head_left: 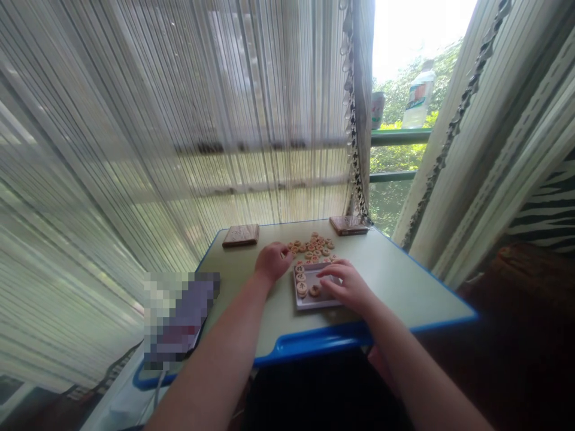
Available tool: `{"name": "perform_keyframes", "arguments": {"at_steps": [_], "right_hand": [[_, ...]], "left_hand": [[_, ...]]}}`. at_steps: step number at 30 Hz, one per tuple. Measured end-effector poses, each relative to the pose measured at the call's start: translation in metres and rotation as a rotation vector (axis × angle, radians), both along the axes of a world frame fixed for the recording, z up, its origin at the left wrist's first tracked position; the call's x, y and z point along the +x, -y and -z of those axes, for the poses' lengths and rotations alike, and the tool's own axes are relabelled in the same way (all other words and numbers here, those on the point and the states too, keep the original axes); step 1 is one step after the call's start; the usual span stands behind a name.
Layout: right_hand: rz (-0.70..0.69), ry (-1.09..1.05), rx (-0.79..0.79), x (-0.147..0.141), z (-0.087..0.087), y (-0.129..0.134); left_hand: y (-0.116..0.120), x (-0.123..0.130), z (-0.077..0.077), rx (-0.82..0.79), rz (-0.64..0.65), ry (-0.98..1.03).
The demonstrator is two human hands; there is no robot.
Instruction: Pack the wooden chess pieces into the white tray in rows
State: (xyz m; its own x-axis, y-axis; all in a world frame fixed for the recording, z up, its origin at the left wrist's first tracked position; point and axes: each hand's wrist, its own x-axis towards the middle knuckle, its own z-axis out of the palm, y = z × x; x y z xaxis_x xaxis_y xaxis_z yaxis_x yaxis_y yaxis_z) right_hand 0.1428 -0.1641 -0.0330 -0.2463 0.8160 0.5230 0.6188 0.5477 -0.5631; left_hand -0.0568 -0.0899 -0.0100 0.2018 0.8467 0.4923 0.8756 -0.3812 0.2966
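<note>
Evidently, the tray (311, 277) is barely filled, most xiangqi pieces (311, 247) left outside. Right hand (348, 283) fingers are parted — left hand (272, 261) fingers, indiscernible.

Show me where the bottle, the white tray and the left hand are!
Bottle (419, 96), head view: on its label.
White tray (314, 306), head view: on its front wall.
Left hand (271, 261), head view: on its back.

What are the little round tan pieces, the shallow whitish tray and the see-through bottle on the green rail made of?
Round tan pieces: probably wood, maybe plastic; they look smooth and pale.
Shallow whitish tray: likely smooth plastic, with thin, even walls.
See-through bottle: seems clear plastic, since light passes through; glass isn't ruled out.
</note>
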Motion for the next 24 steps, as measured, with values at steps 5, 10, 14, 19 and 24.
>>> {"name": "perform_keyframes", "arguments": {"at_steps": [5, 10, 14, 19, 24], "right_hand": [[-0.03, 0.123, 0.022, -0.002, -0.002, 0.007], [-0.079, 0.193, 0.031, -0.004, -0.004, 0.012], [-0.166, 0.193, 0.041, -0.005, -0.008, 0.016], [-0.245, 0.171, 0.039, -0.008, -0.012, 0.021], [-0.228, 0.096, 0.081, -0.006, -0.011, 0.022]], "left_hand": [[-0.001, -0.001, 0.0, -0.011, -0.02, -0.055], [0.0, -0.001, -0.002, -0.067, -0.069, -0.097], [-0.003, -0.002, 0.0, -0.081, -0.072, -0.109], [-0.009, -0.006, 0.005, -0.138, -0.177, -0.129], [-0.011, -0.009, 0.003, -0.132, -0.258, -0.101]]}}
